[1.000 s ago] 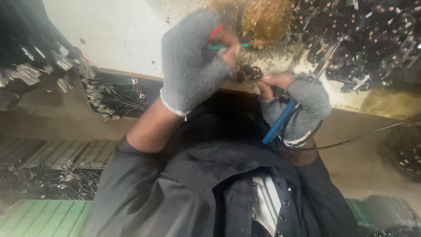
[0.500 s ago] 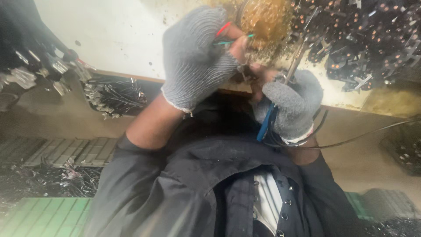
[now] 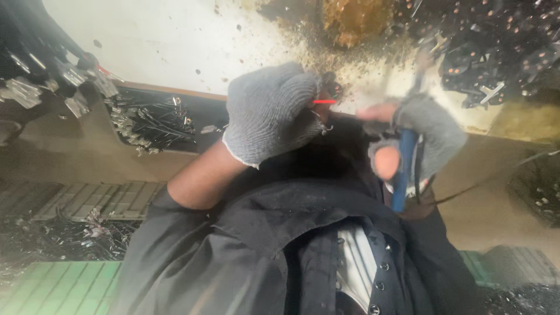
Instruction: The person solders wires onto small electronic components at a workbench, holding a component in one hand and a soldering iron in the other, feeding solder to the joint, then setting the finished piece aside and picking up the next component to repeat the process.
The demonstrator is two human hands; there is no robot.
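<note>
My left hand [image 3: 269,112] wears a grey knitted glove and is closed around a small bundle of thin wires [image 3: 324,101], a red one sticking out to the right. My right hand [image 3: 415,135], in a grey fingerless glove, grips a blue-handled cutting tool [image 3: 403,169] whose metal tip points up toward the bench. The two hands are a short gap apart above my dark jacket. The right hand is blurred.
A white, stained bench top [image 3: 175,41] runs across the top. A dark tray of cut wire pieces [image 3: 153,121] lies at the left, a heap of dark parts [image 3: 490,41] at the upper right. Green crates [image 3: 58,289] stand on the floor at the lower left.
Both hands have dropped lower in view and pulled apart. The right hand with the tool swung away to the right. The red wire now pokes out sideways from the left fist.
</note>
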